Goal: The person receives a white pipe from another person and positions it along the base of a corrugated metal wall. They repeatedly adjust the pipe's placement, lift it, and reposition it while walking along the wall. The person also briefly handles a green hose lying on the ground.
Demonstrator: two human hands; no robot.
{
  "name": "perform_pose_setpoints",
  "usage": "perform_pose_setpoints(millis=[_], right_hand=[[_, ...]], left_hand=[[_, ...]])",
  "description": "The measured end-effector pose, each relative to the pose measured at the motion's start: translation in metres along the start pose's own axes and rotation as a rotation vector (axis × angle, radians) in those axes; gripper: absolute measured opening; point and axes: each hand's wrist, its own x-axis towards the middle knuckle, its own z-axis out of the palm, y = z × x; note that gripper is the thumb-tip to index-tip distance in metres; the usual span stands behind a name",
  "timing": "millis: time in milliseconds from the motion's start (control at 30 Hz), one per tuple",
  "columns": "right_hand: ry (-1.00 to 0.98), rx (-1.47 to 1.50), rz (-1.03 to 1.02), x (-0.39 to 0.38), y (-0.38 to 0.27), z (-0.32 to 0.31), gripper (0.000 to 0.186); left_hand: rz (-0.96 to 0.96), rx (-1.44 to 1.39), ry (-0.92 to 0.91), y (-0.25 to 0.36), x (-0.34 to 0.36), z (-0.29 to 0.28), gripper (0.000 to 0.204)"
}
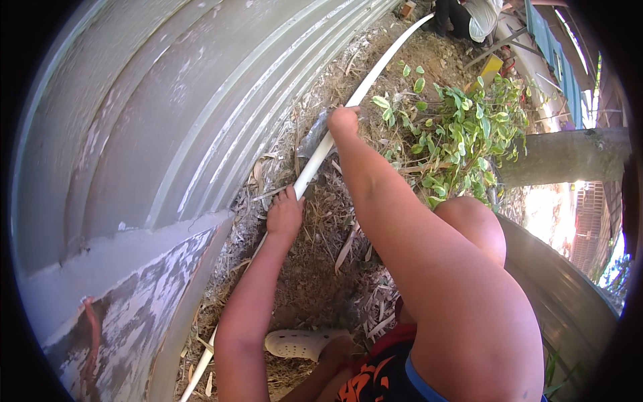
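A right hand grips a long, round white plastic pipe slanting from top to lower left of the frame, fingers closed around it; nearer centre, the left hand touches it, its hold unclear. Below, a cream perforated clog holds a foot.

I face a ridged grey wall filling the upper left of the frame; dirt ground littered with dry leaves runs through the middle, and bright sunlight glares below a thick grey post at the right.
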Motion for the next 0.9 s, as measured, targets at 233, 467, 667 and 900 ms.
perform_pose_setpoints(millis=[233,467,667,900], right_hand=[[-0.020,-0.034,-0.049,-0.023,0.002,0.002,0.075],[-0.073,-0.090,-0.043,-0.018,0.005,0.000,0.082],[-0.084,-0.100,-0.107,-0.024,0.015,-0.004,0.083],[-0.067,-0.124,-0.128,-0.041,0.025,-0.002,0.082]], left_hand=[[-0.026,-0.012,-0.141,-0.011,-0.010,-0.021,0.052],[-0.010,-0.040,-0.128,-0.005,-0.020,-0.024,0.061],[-0.045,-0.129,-0.208,0.001,-0.028,-0.037,0.062],[-0.075,-0.111,-0.228,0.005,-0.050,-0.039,0.063]])
